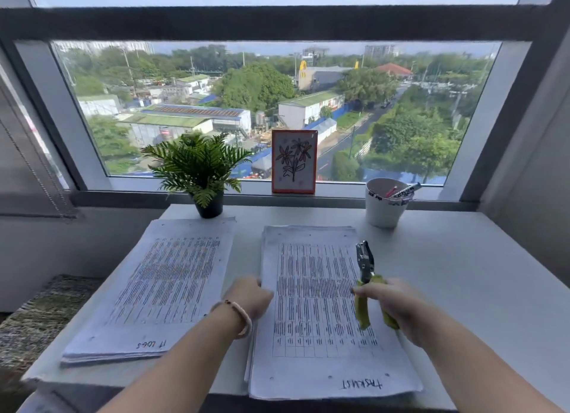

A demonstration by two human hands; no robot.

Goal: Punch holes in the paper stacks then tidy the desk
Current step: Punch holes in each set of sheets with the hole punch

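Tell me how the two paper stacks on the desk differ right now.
The left stack lies untouched and slanted; the right stack lies nearly straight, with the left hand at its left edge. The right hand holds a hole punch over the right stack, none over the left. The right stack overhangs the desk's near edge; the left stack rests fully on it. Both carry printed tables and a handwritten label.

The left stack (148,289) carries upside-down handwriting near its close edge, reading roughly "IT LOGS". The right stack (324,314) bears a handwritten word, also inverted, that looks like "TASKLIST", though blur makes this uncertain. The printed tables on both sheets are too small to read. Outside the window, a yellow "M" arch sign (303,69) stands by a building. Lettering on the cup (384,207) and its markers is illegible.
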